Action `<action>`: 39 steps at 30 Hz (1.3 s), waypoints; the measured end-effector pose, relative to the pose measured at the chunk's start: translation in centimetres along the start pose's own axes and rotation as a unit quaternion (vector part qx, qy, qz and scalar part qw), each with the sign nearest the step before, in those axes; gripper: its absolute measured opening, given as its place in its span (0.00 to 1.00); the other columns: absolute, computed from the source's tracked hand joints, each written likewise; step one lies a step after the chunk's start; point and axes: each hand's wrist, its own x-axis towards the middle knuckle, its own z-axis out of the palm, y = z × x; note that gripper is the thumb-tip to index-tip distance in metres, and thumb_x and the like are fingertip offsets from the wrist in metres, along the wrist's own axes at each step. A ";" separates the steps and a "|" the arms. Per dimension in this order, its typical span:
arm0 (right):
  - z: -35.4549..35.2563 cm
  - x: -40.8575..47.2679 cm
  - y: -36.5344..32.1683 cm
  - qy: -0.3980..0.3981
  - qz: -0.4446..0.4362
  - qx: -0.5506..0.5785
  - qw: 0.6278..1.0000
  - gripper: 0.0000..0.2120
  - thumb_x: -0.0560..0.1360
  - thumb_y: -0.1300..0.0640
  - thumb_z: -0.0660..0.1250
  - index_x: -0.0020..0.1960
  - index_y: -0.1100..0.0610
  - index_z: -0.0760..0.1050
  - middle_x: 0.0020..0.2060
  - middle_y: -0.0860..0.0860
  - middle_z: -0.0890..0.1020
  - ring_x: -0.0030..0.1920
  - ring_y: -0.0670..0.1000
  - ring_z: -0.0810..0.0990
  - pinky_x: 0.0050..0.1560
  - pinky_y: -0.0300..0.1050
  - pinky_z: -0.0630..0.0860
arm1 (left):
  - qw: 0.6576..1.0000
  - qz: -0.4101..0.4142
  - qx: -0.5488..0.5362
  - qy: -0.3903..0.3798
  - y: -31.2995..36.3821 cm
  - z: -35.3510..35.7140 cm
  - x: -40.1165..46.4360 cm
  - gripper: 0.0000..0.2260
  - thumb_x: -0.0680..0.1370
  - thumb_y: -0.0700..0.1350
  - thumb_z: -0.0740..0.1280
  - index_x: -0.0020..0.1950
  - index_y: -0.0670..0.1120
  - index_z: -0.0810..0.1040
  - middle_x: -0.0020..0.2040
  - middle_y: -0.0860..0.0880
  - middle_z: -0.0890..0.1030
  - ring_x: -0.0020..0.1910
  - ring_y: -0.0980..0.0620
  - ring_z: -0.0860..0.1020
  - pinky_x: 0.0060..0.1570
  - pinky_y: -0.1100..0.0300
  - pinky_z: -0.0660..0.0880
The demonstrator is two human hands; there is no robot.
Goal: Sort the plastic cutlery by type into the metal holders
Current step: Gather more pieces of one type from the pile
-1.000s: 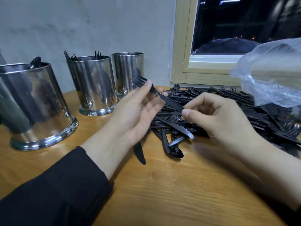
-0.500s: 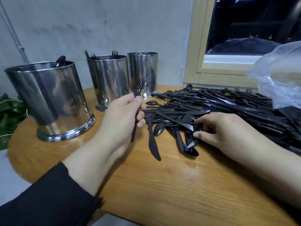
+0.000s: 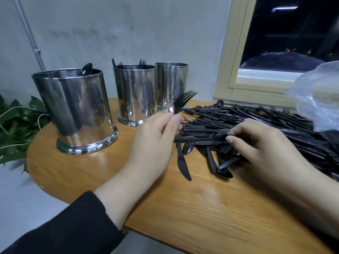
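Black plastic fork (image 3: 183, 100) stands tines-up at frame centre, pinched in the left hand (image 3: 156, 142), just before the middle holder (image 3: 135, 94) that already shows forks. The right hand (image 3: 256, 142) pinches another piece in the pile (image 3: 256, 129) on the tabletop (image 3: 183, 208). Next, I judge: lift the fork over that rim and drop it in.
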 end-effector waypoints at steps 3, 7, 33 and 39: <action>0.8 0.1 -2.2 -0.016 -0.049 0.053 0.997 0.04 0.77 0.54 0.70 0.43 0.48 0.78 0.41 0.43 0.79 0.43 0.43 0.79 0.42 0.31 0.70 | 0.999 0.041 0.030 -0.013 -0.1 0.0 0.0 0.19 0.84 0.54 0.59 0.46 0.42 0.82 0.41 0.49 0.84 0.44 0.53 0.80 0.48 0.54 0.74; 2.5 1.1 -4.9 0.014 -0.049 0.118 0.992 0.03 0.77 0.53 0.71 0.45 0.46 0.79 0.40 0.37 0.80 0.42 0.40 0.78 0.41 0.29 0.69 | 0.993 -0.014 0.054 -0.105 -0.3 0.1 0.3 0.13 0.85 0.51 0.60 0.48 0.49 0.82 0.34 0.51 0.80 0.37 0.54 0.77 0.43 0.54 0.75; 5.3 1.0 -6.1 -0.170 0.013 -0.052 0.984 0.07 0.78 0.52 0.67 0.55 0.49 0.81 0.40 0.42 0.79 0.41 0.41 0.74 0.39 0.31 0.69 | 0.922 -0.293 -0.253 -0.004 -2.1 -0.7 1.7 0.15 0.87 0.51 0.57 0.50 0.44 0.78 0.32 0.50 0.70 0.25 0.55 0.66 0.24 0.63 0.63; 3.3 1.7 -4.7 -0.094 -0.080 -0.022 0.992 0.03 0.79 0.51 0.67 0.51 0.47 0.79 0.45 0.41 0.77 0.46 0.41 0.74 0.46 0.35 0.67 | 0.994 -0.099 0.019 0.031 -2.4 -1.1 1.4 0.19 0.86 0.53 0.56 0.38 0.45 0.71 0.32 0.48 0.70 0.32 0.51 0.68 0.36 0.52 0.66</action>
